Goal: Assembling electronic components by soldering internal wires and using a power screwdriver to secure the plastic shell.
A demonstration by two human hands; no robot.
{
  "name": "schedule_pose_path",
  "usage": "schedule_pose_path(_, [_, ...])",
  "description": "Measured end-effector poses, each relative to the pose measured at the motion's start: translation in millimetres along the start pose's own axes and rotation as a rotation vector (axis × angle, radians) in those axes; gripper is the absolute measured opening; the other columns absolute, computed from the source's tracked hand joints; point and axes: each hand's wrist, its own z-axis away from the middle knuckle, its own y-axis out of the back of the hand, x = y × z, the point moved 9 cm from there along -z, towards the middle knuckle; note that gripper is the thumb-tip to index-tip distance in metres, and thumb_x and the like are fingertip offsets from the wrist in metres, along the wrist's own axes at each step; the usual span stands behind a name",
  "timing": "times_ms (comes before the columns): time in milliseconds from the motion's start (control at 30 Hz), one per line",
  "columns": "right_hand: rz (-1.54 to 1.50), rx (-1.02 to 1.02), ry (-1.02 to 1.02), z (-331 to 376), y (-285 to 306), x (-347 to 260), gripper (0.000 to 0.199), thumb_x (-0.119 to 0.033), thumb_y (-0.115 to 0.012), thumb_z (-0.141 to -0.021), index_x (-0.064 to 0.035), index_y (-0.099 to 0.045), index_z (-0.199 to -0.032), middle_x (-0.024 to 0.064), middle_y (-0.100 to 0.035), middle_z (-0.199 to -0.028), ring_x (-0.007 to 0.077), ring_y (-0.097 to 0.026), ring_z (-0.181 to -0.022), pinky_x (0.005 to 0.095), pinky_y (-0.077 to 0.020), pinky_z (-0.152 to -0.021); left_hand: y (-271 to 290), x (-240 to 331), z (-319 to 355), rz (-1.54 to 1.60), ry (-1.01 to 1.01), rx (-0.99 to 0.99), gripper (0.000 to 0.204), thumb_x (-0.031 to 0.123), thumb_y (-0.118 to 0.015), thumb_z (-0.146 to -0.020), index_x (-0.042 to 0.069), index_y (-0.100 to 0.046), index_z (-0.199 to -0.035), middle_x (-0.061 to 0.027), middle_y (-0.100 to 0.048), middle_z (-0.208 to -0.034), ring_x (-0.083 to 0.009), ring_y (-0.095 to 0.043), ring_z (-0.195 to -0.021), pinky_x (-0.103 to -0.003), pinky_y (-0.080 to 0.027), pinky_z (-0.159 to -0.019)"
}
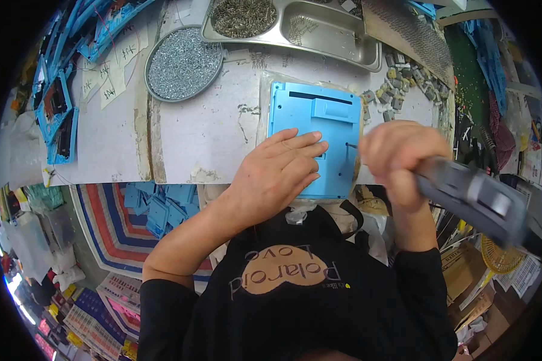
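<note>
A light-blue plastic casing [337, 171] lies at the table's front edge on a padded, clear-wrapped pad. It has a dark slot along its far side, a raised block and several small screw holes. My left hand [277, 168] rests flat on the casing's left half, fingers stretched out. On the right, my right hand [403, 159], a little blurred, grips a grey electric screwdriver [485, 195]. Its thin bit points left and reaches a hole on the casing's right side. Whether a screw sits at the tip is too small to tell.
A round dish of silver screws [185, 65] stands far left. Behind the casing is a steel tray [292, 51] with small springs and screws. Small metal parts [397, 87] lie at the right. Blue frames [63, 114] pile up left; blue pieces [162, 207] fill a striped bag below.
</note>
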Motion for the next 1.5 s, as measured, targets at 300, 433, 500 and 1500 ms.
schedule_pose_path(300, [-0.112,-0.098,0.045,-24,15,-4,0.016,-0.004,-0.07,-0.089,-0.0055,-0.054,-0.09,0.005,-0.054,-0.062,0.0174,-0.052,-0.054,0.0323,-0.0459,-0.054,1,0,1,0.005,0.022,-0.01,0.015,0.007,-0.076,-0.087,0.006,-0.063,-0.094,-0.0125,-0.072,-0.124,-0.0298,-0.065,-0.125,-0.049,-0.051,-0.104])
schedule_pose_path(433, [-0.035,-0.023,0.076,-52,39,11,0.013,-0.014,-0.06,-0.098,-0.0095,-0.05,-0.092,-0.0002,-0.048,-0.06,0.0121,-0.043,-0.051,0.0311,-0.0422,-0.055,1,-2,-2,0.007,0.022,0.0,0.015,0.007,-0.076,-0.086,0.006,-0.063,-0.093,-0.0119,-0.072,-0.126,-0.0289,-0.065,-0.125,-0.048,-0.051,-0.104])
schedule_pose_path(500, [0.046,0.013,0.013,-49,36,32,0.017,-0.016,-0.059,-0.1,-0.0092,-0.048,-0.09,-0.0002,-0.047,-0.06,0.0113,-0.043,-0.052,0.0326,-0.0427,-0.058,0,0,-1,0.004,0.021,-0.008,0.015,0.007,-0.077,-0.086,0.006,-0.063,-0.093,-0.0117,-0.072,-0.126,-0.0285,-0.065,-0.125,-0.047,-0.051,-0.104])
schedule_pose_path(1500, [-0.335,-0.178,-0.142,-51,-58,0,0.025,-0.032,-0.071,-0.098,-0.0145,-0.054,-0.105,-0.007,-0.057,-0.062,0.0068,-0.054,-0.051,0.0251,-0.0489,-0.055,49,-3,5,0.002,0.071,0.095,0.018,0.005,-0.078,-0.082,0.008,-0.069,-0.096,-0.0067,-0.076,-0.101,-0.0243,-0.074,-0.104,-0.055,-0.038,-0.112])
